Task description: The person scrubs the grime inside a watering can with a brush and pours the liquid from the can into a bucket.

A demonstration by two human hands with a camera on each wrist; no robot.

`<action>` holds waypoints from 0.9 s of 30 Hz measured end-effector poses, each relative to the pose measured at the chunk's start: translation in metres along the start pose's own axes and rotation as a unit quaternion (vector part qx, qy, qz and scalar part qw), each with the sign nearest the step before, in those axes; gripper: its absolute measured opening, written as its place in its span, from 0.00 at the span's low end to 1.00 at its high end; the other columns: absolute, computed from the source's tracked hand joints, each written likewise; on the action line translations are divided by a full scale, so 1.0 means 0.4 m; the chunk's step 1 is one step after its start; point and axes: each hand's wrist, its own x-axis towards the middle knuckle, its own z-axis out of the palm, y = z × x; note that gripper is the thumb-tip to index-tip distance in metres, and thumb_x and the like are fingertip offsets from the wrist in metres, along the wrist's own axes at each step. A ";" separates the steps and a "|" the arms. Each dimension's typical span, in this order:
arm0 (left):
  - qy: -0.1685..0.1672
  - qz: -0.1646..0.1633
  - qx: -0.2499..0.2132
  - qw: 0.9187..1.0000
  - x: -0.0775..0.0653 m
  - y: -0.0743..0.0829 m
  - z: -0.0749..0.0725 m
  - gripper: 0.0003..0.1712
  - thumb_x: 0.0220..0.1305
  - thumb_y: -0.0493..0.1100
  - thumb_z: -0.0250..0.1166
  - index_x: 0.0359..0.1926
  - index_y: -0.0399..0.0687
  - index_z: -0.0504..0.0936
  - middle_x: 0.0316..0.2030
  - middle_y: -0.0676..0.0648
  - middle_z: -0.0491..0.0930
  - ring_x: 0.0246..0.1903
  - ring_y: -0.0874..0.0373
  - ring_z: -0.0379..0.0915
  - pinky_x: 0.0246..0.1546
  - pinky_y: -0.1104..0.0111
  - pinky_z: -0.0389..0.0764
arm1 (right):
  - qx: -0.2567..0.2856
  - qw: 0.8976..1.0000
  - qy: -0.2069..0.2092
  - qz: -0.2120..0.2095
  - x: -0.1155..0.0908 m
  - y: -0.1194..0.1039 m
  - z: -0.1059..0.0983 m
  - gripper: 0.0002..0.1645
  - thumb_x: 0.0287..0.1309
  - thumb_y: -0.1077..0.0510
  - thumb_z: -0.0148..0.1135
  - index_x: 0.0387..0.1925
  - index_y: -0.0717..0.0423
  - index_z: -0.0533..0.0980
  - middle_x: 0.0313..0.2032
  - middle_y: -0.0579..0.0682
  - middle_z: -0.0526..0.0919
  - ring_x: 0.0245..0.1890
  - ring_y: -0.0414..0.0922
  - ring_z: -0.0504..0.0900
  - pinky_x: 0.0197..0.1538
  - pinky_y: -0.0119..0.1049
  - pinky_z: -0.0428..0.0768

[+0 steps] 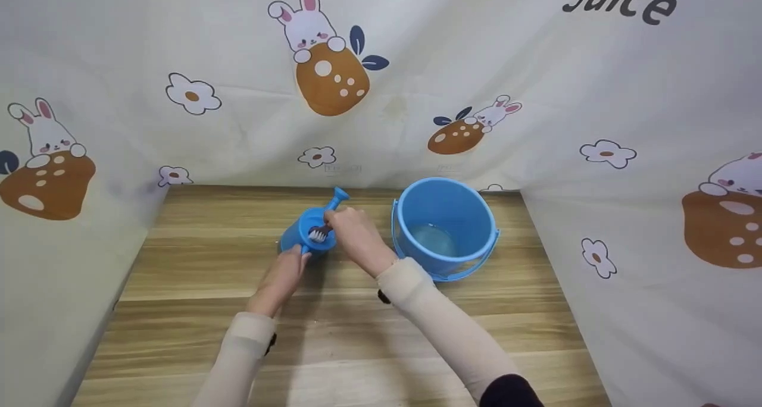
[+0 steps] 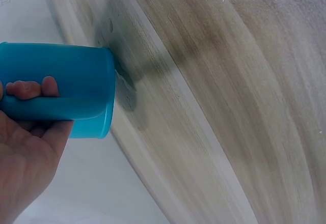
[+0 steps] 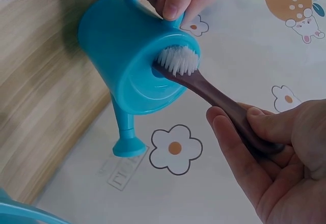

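My left hand (image 1: 282, 281) grips the handle of a blue watering can (image 1: 292, 235). In the left wrist view, the fingers wrap around the handle (image 2: 56, 109) beside the can's wall. My right hand (image 1: 359, 235) holds a dark brown brush (image 3: 224, 101) by its handle, thumb on one side and fingers on the other. Its white bristles (image 3: 178, 60) are at the can's open top, over the rim in the right wrist view. The can's spout (image 3: 127, 145) points away from me, toward the back. Whether the can's base touches the floor, I cannot tell.
Just right of the can stands a blue bucket (image 1: 405, 231) with some clear liquid inside and its handle (image 1: 476, 269) hanging down in front. A wood-grain surface (image 1: 196, 288) lies below. Printed cloth walls (image 1: 250, 139) enclose the back and both sides.
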 end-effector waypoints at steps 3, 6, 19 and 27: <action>0.002 -0.001 -0.004 1.000 0.000 -0.001 -0.001 0.13 0.76 0.43 0.53 0.38 0.35 0.72 0.29 0.40 0.74 0.32 0.43 0.75 0.38 0.48 0.77 | 0.004 1.000 0.001 -0.001 0.000 -0.001 0.002 0.12 0.67 0.68 0.57 0.43 0.54 0.84 0.40 0.49 0.90 0.38 0.46 0.89 0.40 0.36 0.86; 0.005 0.002 -0.007 1.000 -0.002 -0.001 -0.001 0.13 0.75 0.42 0.53 0.38 0.34 0.72 0.29 0.39 0.75 0.32 0.42 0.76 0.38 0.48 0.77 | 0.003 1.000 0.002 0.003 -0.001 -0.002 0.004 0.12 0.67 0.67 0.57 0.43 0.53 0.84 0.40 0.48 0.90 0.38 0.45 0.89 0.40 0.35 0.86; -0.006 0.001 0.005 1.000 -0.002 0.000 0.000 0.14 0.77 0.44 0.51 0.39 0.36 0.72 0.29 0.41 0.74 0.31 0.46 0.74 0.37 0.50 0.76 | 0.007 1.000 0.006 0.003 -0.006 0.000 0.012 0.13 0.64 0.69 0.60 0.42 0.52 0.84 0.40 0.48 0.90 0.37 0.46 0.89 0.37 0.37 0.86; -0.019 -0.012 -0.003 1.000 -0.003 0.003 -0.003 0.13 0.77 0.45 0.51 0.40 0.37 0.72 0.30 0.41 0.76 0.33 0.46 0.75 0.39 0.50 0.77 | 0.009 1.000 0.004 0.005 -0.006 0.004 0.023 0.13 0.64 0.69 0.59 0.43 0.52 0.84 0.40 0.48 0.90 0.37 0.46 0.89 0.37 0.36 0.86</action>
